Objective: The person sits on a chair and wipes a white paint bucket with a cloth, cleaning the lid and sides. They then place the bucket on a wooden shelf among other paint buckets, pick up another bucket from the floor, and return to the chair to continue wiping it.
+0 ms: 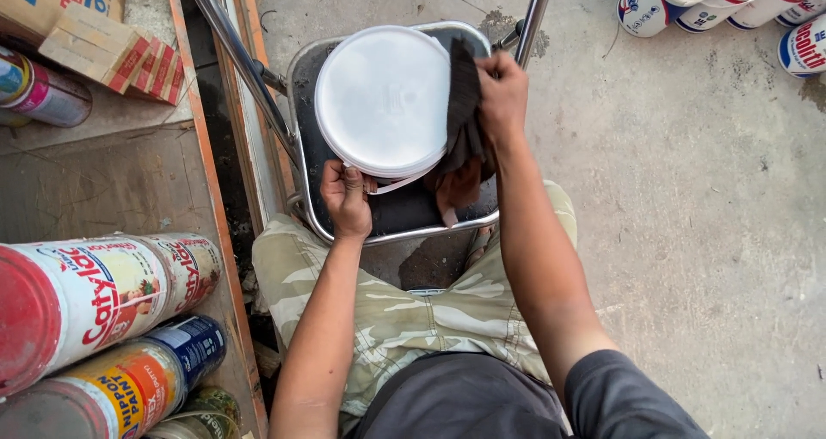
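A white plastic bucket with a round white lid (pixel 383 99) stands on the black seat of a metal-framed chair (pixel 391 211) in front of me. My left hand (pixel 347 200) grips the bucket's lower edge, near a loose white plastic strip. My right hand (pixel 502 95) is shut on a wide brush with dark bristles (pixel 463 104), and the bristles lie against the bucket's right side. A brownish cloth or brush handle hangs below the bristles; I cannot tell which.
Wooden shelving on the left holds several paint cans lying on their sides (pixel 103 293) and cardboard boxes (pixel 82 39). More white paint cans (pixel 731 5) lie on the concrete floor at the top right. Chair legs (pixel 533 13) rise behind the bucket.
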